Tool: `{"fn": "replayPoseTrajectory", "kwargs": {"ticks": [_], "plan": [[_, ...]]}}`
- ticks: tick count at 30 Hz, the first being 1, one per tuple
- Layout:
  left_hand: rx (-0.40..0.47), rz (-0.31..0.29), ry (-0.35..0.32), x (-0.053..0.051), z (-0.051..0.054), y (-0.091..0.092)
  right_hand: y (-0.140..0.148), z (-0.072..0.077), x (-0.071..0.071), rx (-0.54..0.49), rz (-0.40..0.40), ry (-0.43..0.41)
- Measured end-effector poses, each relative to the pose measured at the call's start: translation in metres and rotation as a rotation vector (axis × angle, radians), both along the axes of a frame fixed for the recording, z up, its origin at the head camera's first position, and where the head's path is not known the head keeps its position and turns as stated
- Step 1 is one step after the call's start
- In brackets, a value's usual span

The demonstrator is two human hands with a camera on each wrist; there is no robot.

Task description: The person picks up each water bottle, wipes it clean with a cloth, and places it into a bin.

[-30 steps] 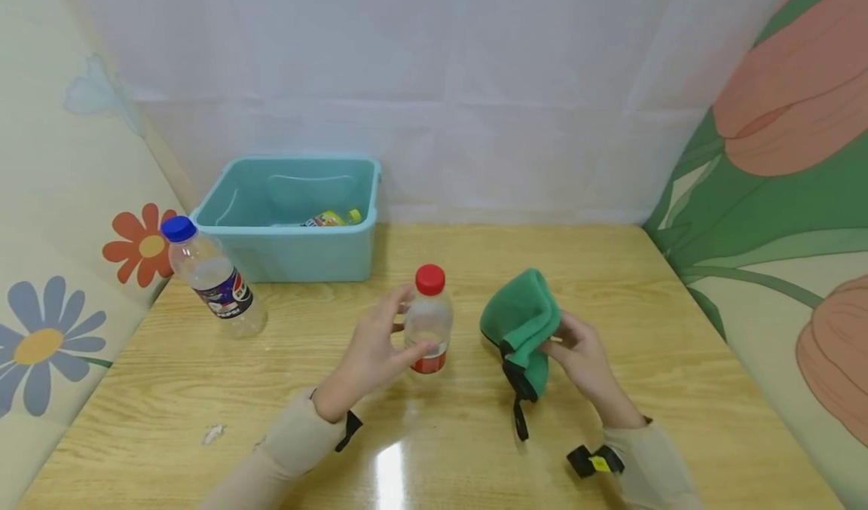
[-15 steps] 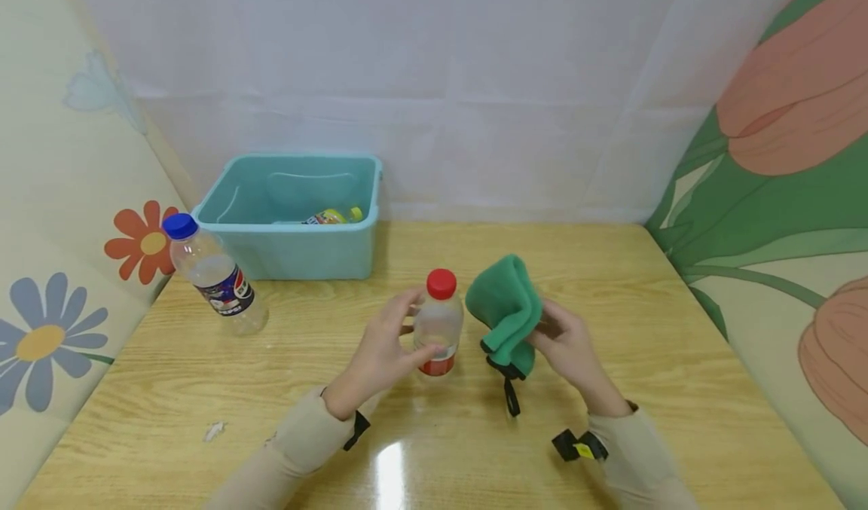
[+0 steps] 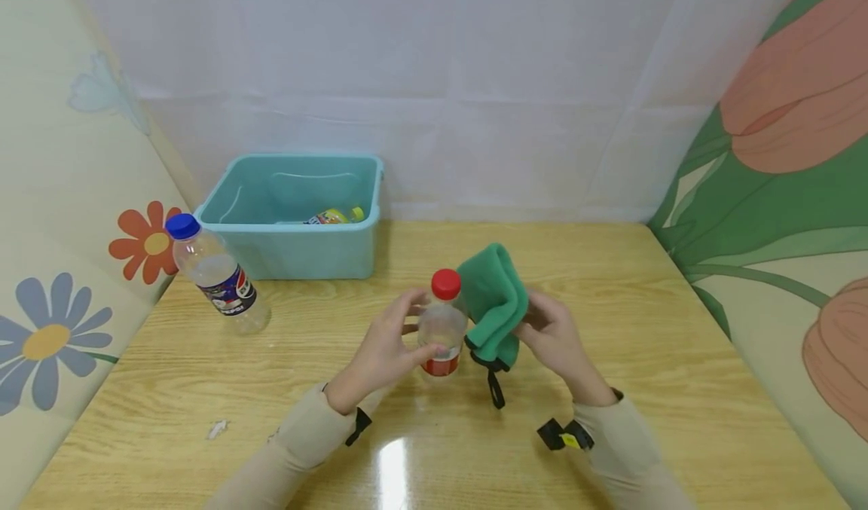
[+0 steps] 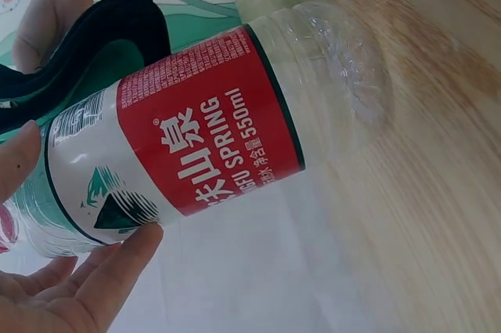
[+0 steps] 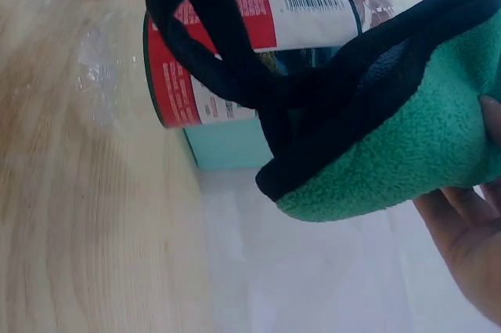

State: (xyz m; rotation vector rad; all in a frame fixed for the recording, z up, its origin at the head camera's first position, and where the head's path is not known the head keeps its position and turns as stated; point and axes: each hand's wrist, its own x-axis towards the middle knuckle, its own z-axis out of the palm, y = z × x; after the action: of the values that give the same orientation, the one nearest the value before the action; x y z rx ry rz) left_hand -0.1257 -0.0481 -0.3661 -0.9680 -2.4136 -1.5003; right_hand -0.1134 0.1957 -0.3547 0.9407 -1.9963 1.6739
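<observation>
A clear plastic water bottle (image 3: 444, 322) with a red cap stands roughly upright near the middle of the table. My left hand (image 3: 385, 350) grips it from the left, thumb in front and fingers behind. Its red and white label (image 4: 207, 129) fills much of the left wrist view. Just right of the bottle, my right hand (image 3: 554, 337) pinches a folded green cloth (image 3: 493, 291) with black edging. A black loop (image 5: 200, 35) hangs from the cloth, overlapping the bottle in the right wrist view. Whether cloth and bottle touch, I cannot tell.
A light-blue bin (image 3: 305, 252) sits at the back left with a yellow-capped bottle (image 3: 332, 217) lying inside. In front of its left corner is a Pepsi bottle (image 3: 227, 288) with a blue cap. White sheeting (image 3: 461, 103) hangs behind the wooden table (image 3: 651, 299).
The green cloth has moved left and slightly up in my right hand, closing in on the bottle. My left hand and the bottle have shifted a little to the right.
</observation>
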Motion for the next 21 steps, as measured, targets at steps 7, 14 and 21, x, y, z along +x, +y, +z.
{"fn": "replayPoseTrajectory", "kwargs": {"ticks": [7, 14, 21], "plan": [[0.011, -0.022, 0.002, -0.001, 0.000, 0.000, -0.005, -0.003, -0.002, 0.006, 0.057, -0.013], [0.011, -0.023, -0.018, -0.001, 0.000, 0.000, -0.006, -0.011, -0.003, -0.013, 0.083, -0.037], [0.009, -0.024, -0.039, -0.001, 0.000, 0.000, -0.005, -0.023, -0.006, -0.010, 0.130, -0.091]]}}
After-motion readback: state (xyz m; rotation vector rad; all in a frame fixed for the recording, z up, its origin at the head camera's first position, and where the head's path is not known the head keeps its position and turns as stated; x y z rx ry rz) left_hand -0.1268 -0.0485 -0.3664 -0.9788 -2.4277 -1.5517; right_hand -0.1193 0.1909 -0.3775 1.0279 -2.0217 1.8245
